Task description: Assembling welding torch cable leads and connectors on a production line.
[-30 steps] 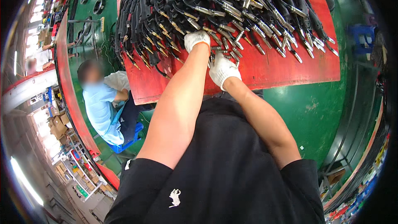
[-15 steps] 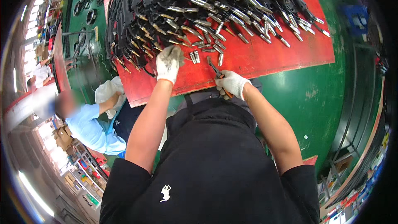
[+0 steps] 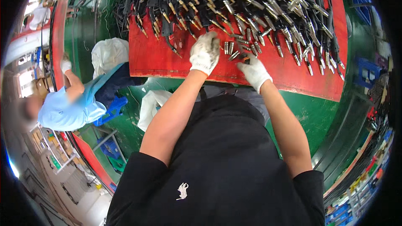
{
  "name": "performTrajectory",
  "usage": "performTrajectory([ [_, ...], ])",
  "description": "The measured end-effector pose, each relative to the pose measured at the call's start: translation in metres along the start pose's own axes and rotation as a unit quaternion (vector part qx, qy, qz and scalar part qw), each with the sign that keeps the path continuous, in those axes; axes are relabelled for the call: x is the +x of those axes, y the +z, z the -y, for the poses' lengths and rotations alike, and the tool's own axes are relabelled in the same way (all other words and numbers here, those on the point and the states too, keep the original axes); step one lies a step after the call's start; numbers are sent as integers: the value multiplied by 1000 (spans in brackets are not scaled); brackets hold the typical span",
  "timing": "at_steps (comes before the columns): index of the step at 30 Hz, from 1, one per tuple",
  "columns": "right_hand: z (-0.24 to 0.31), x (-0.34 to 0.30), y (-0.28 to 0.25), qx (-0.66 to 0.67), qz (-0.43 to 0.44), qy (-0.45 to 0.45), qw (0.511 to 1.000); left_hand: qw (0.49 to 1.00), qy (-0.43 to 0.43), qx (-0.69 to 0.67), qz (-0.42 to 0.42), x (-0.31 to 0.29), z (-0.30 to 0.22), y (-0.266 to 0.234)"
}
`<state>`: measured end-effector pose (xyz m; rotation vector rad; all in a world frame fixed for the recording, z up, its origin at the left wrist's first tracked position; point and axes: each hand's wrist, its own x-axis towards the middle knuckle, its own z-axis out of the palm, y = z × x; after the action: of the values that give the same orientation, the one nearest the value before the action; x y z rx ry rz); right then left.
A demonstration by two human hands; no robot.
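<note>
Both my hands wear white work gloves. My left hand [image 3: 204, 53], its fingertips dirty grey, is closed over the front part of the red tabletop [image 3: 159, 65], just below the brass cable ends [image 3: 193, 6]. Whatever its fingers hold is hidden beneath the glove. To its right, my right hand [image 3: 256, 73] grips a pair of pliers [image 3: 245, 60]; the jaws point toward the loose metal sleeves and are partly lost among them. Several short silver sleeves [image 3: 228, 47] lie between and beyond my hands.
Black cables with silver connectors [image 3: 289, 33] cover the far side of the table. On the left sits a person in light blue [image 3: 69, 111], near a white sack [image 3: 109, 54]. Blue crates [image 3: 368, 73] stand on the green floor [image 3: 305, 115] at the right.
My view has turned, so the table appears shifted right. The pliers in my right hand have come up to the loose sleeves. The person at left has reached an arm away.
</note>
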<state>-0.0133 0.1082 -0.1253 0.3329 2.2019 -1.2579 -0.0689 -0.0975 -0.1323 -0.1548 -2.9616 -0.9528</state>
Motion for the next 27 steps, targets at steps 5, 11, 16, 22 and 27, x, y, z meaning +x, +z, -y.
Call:
performTrajectory([
  [5,9,39,0,77,46,128,988,980,-41,80,180,33,-22,-17],
  [11,37,67,-2,-95,69,79,990,972,41,162,165,38,2,-1],
  [16,48,77,0,-180,36,54,982,977,80,133,148,33,17,0],
  [22,77,85,3,-244,49,113,962,975,47,124,177,32,24,-6],
  [27,76,98,6,-278,51,99,954,975,42,100,191,33,21,-7],
])
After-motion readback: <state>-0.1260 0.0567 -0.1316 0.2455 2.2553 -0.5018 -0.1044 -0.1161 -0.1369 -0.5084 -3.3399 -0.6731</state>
